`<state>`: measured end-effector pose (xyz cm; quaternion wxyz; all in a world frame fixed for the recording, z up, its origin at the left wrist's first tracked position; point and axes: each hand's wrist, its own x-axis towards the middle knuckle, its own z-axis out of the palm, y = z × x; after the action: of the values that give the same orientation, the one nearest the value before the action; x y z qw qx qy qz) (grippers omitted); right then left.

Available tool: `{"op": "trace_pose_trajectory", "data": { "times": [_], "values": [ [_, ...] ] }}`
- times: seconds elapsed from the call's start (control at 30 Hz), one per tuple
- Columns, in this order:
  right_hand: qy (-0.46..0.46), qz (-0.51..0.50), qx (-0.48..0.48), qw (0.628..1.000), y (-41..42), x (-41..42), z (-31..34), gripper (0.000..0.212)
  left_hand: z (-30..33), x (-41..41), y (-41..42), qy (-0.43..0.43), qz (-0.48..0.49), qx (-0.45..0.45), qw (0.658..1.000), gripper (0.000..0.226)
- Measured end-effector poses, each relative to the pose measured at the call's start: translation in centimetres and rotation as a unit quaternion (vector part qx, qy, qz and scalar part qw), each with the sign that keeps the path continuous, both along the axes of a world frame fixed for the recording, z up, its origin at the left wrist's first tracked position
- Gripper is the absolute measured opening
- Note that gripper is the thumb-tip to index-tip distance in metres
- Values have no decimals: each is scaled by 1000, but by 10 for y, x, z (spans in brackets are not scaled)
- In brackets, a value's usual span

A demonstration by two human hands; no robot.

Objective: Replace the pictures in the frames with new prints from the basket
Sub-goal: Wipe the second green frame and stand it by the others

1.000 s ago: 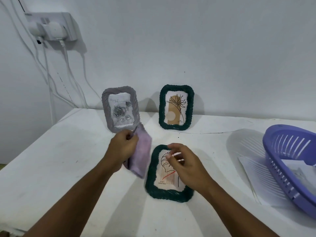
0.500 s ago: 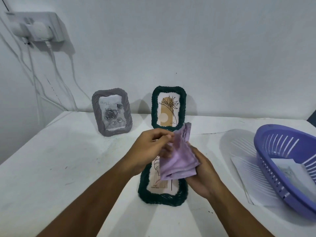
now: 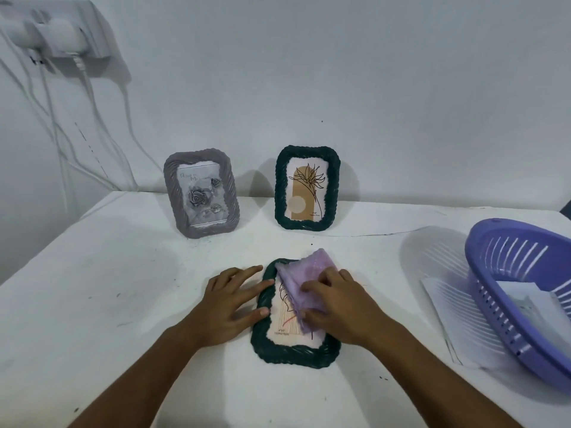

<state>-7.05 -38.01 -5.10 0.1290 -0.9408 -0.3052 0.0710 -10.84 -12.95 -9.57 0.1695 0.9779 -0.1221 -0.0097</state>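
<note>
The white surface (image 3: 123, 304) fills the lower view and meets a pale wall at the back. At the right edge sits the purple slotted basket (image 3: 506, 273), tilted, with white prints (image 3: 522, 301) lying inside it; it rests partly on a white sheet of paper (image 3: 445, 319) lying flat on the surface.

3 frames are in view. The dark green frame lying flat (image 3: 293, 350) is nearest the person, face up, showing a line drawing of a head with red and black strokes. At the back, 2 frames stand upright and lean close to the wall: the grey frame (image 3: 202, 193) on the left holds a grey rose picture, and the second green frame (image 3: 307, 188), just to its right, holds a tan and black plant drawing. The 2 standing frames are apart from each other and well behind the flat one.

The left hand (image 3: 234, 304) lies flat with fingers spread, palm down, its fingertips touching the left rim of the flat frame. The right hand (image 3: 336, 307) presses down on a folded lilac cloth (image 3: 304, 279), fingers curled over it, holding the cloth against the upper right part of the flat frame's face.

At the top left, a white wall socket (image 3: 58, 32) carries plugs, and white cables (image 3: 92, 118) hang down from it behind the surface.
</note>
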Motion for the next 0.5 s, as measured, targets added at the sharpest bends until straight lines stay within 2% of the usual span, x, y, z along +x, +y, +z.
{"op": "trace_pose_trajectory", "data": {
  "times": [0.1,0.23,0.5],
  "values": [
    [-67,12,-24,997,4,1,-4,46,0,4,0,-4,-23,21,1000,70],
    [-73,30,-23,997,4,10,-7,42,2,9,-1,-4,-39,20,999,73],
    [-96,-9,9,995,21,17,-18,44,-7,11,2,-38,-39,27,998,73]
  ]
}}
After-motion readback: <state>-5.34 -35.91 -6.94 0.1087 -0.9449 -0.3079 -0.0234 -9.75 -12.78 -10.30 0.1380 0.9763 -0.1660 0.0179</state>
